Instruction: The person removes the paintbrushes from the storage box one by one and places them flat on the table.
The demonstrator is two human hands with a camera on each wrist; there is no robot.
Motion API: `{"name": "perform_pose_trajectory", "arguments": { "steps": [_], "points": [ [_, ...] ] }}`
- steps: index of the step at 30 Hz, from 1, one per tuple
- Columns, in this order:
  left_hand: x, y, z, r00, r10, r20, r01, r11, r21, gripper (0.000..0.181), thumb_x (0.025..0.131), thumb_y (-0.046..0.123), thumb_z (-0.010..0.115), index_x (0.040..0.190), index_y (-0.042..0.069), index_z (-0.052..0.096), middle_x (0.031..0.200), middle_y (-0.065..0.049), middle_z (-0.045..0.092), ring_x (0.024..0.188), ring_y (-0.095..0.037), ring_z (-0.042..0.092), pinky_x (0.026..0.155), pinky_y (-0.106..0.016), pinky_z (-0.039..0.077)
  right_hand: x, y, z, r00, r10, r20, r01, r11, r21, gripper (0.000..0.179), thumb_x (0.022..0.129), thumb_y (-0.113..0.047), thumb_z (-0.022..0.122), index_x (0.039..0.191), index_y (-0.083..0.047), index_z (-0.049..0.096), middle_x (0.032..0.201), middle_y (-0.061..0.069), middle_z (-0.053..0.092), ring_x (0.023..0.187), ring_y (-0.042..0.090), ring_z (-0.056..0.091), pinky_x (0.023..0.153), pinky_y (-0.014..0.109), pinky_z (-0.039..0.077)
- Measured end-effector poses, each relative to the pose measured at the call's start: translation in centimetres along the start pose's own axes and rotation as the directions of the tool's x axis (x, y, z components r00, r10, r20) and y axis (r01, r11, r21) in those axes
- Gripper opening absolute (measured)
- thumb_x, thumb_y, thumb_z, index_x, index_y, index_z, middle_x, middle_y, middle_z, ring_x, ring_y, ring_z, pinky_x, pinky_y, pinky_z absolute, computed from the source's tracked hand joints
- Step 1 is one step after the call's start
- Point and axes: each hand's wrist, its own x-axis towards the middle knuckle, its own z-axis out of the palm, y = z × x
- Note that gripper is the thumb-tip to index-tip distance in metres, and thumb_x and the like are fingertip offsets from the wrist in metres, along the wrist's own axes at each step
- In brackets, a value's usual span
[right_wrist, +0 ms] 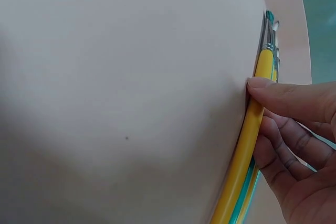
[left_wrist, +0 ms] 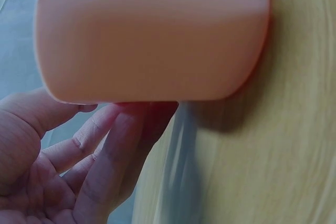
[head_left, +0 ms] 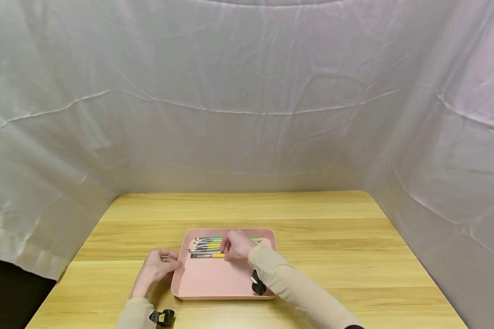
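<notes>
A pink tray lies on the wooden table with several paintbrushes side by side in its far half, their bristles toward the left. Nearest of the row is a flat, dark-bristled paintbrush with a yellow handle. My right hand pinches that handle between thumb and fingers, and covers the middle of the other brushes. At the tray's left side, my left hand holds the edge, thumb at the rim and fingers against the outer wall. In the left wrist view, the wall hides the fingertips of the left hand.
The wooden table reaches out around the tray. Pale grey curtains hang behind it and along both sides. Each wrist wears a small black camera.
</notes>
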Motion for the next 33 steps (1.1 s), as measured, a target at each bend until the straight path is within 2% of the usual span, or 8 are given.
{"name": "perform_pose_trajectory", "arguments": {
  "steps": [8,24,33],
  "points": [
    [-0.1,-0.1,0.1,1.0,-0.02,-0.016,0.019,1.0,-0.016,0.027,0.076,0.002,0.071,0.1,-0.011,0.067,0.078,-0.007,0.072,0.068,-0.014,0.065,0.059,-0.029,0.055,0.0,-0.1,0.0,1.0,0.004,0.008,-0.004,1.0,0.007,0.015,0.072,0.005,0.083,0.08,-0.004,0.075,0.07,-0.001,0.068,0.06,0.0,0.052,0.059,0.014,0.045],
    [-0.1,-0.2,0.1,1.0,-0.007,-0.019,0.007,1.0,-0.018,0.027,0.076,0.001,0.072,0.1,-0.011,0.068,0.078,-0.007,0.073,0.068,-0.014,0.065,0.06,-0.03,0.056,-0.4,-0.2,-0.4,0.999,0.027,0.026,-0.029,0.998,0.055,0.016,0.073,0.004,0.083,0.083,-0.006,0.076,0.07,-0.004,0.068,0.062,0.0,0.054,0.063,0.014,0.047],
    [-0.1,-0.2,0.2,1.0,-0.017,-0.022,0.016,1.0,-0.021,0.027,0.077,0.001,0.072,0.101,-0.011,0.067,0.079,-0.008,0.073,0.068,-0.014,0.065,0.059,-0.03,0.055,-1.2,-0.3,-1.2,0.999,0.006,0.035,-0.01,0.993,0.12,0.015,0.077,0.009,0.073,0.087,-0.002,0.076,0.079,0.005,0.073,0.067,0.003,0.056,0.066,0.016,0.049]
  ]
}}
